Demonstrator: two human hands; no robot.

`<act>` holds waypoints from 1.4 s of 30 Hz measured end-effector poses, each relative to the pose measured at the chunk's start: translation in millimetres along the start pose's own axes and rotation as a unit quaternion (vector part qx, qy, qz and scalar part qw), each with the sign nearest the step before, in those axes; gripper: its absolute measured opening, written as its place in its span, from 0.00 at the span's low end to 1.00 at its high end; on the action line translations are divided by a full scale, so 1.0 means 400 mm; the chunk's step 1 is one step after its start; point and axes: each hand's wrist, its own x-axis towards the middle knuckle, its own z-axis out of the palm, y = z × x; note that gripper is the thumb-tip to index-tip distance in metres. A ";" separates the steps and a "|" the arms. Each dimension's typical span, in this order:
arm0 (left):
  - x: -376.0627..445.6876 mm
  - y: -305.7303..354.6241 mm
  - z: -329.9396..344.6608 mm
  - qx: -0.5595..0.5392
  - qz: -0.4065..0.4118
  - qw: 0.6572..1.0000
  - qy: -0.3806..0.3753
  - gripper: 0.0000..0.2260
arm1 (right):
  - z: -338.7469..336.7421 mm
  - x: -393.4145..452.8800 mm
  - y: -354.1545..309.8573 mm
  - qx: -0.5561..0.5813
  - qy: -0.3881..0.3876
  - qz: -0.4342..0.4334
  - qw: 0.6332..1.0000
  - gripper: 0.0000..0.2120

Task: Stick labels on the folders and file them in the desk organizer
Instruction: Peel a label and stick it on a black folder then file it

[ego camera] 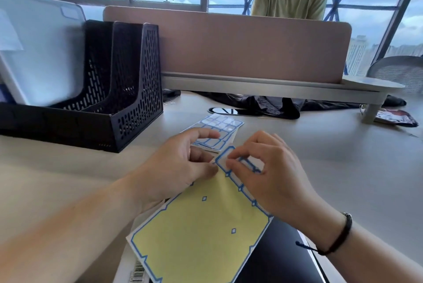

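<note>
Bottom centre: label sheet (201,225) mostly stripped. Your left hand (180,163) pinches its top edge; right hand (267,168) fingertips pinch label (225,156), peeling. Upper left: one folder (41,53) already in desk organizer (128,90). More labelling, filing likely left.

Your label sheet (201,225) lay on the desk (343,168) nearest you, with a stack of label sheets (219,131) just behind it. The desk organizer (128,90) stood to the left, a folder (43,53) upright in its left compartment, and the partition (240,46) ran behind everything.
</note>
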 end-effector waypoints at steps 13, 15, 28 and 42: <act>-0.001 -0.007 0.015 0.043 0.103 0.993 0.030 0.27 | 0.009 -0.016 -0.019 0.091 -0.053 -0.001 0.994 0.09; -0.002 -0.008 0.015 0.042 0.107 0.993 0.028 0.28 | 0.008 -0.014 -0.020 0.117 -0.049 0.016 0.992 0.10; -0.008 0.000 0.016 0.088 0.113 0.989 0.026 0.28 | 0.002 -0.010 -0.017 0.129 -0.057 0.040 0.989 0.03; -0.012 0.000 0.013 0.132 0.123 0.983 0.037 0.29 | -0.007 0.002 -0.010 0.138 -0.065 0.068 0.986 0.06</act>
